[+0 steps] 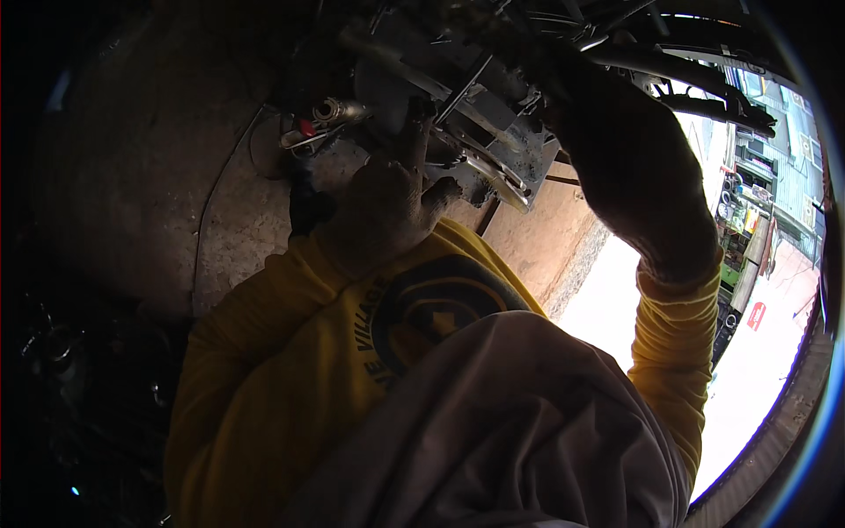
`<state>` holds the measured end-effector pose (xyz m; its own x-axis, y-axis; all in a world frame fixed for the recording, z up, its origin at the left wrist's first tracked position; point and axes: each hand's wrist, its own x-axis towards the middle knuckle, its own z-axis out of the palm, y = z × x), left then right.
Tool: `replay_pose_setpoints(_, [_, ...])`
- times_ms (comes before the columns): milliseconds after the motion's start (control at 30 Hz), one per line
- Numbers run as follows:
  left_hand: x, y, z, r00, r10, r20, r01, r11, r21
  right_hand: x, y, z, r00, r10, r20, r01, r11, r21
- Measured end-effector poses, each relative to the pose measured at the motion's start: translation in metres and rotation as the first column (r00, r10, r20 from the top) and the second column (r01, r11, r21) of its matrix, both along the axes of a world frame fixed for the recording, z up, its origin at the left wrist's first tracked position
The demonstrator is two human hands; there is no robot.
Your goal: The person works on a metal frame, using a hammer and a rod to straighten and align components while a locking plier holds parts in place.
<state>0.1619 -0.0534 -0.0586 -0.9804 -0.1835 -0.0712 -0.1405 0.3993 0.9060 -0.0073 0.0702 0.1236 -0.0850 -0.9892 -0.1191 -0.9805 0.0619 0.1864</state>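
My left hand (383,207), in a yellow sleeve, is raised with its index finger stretched upward and its thumb apart. Nothing shows in its grasp. Just right of it, long metal tools (502,180) lie at the edge of a dark, dirty metal plate (510,110). Left of that hand are a brass-coloured, tube-like metal fitting (341,111) and a small red piece (306,128). My right hand (616,141) reaches up into dark metal rods and tubes (678,66) at the top right. Its fingers are lost in shadow, so I cannot see what they touch.
A thin cable (220,189) runs down the worn, brownish floor (132,176) at the left. Dark, unclear metal objects (66,352) lie at the lower left. Bright daylight enters at the right, where shelves of goods (748,211) stand outside. A grey cloth (519,422) covers my lap.
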Motion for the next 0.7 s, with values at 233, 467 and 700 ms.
replay_pose_setpoints(233, [-0.002, -0.002, 0.001, 0.998, -0.043, -0.036, 0.045, 0.998, 0.046, -0.009, 0.016, -0.007, 1.0, -0.02, -0.015, 0.022, 0.987, 0.156])
replay_pose_setpoints(467, [-0.001, -0.002, -0.002, 1.0, -0.023, -0.015, 0.025, 0.988, 0.154, 0.002, -0.009, -0.001, 0.995, -0.067, 0.079, 0.072, 0.995, -0.067])
replay_pose_setpoints(700, [-0.001, 0.001, -0.009, 0.997, -0.072, -0.015, 0.072, 0.996, 0.056, -0.012, 0.009, -0.003, 0.998, 0.051, -0.045, -0.05, 0.999, 0.004])
